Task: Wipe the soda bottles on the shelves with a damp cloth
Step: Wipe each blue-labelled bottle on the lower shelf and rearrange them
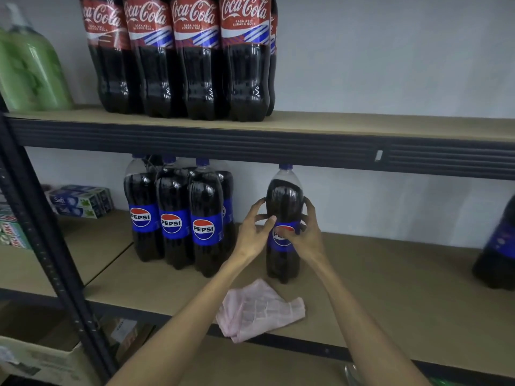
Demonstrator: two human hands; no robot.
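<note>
One bottle (284,190) is clasped at its label by the left hand (252,232) and right hand (305,232), fingers curled. It is judged heavy and slick.

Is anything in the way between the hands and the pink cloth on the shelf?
Nothing visible is. The left hand and right hand grip the dark plastic Pepsi bottle with a blue label; the crumpled pale pink cloth lies in front of it on the brown shelf board, only bare board between.
</note>
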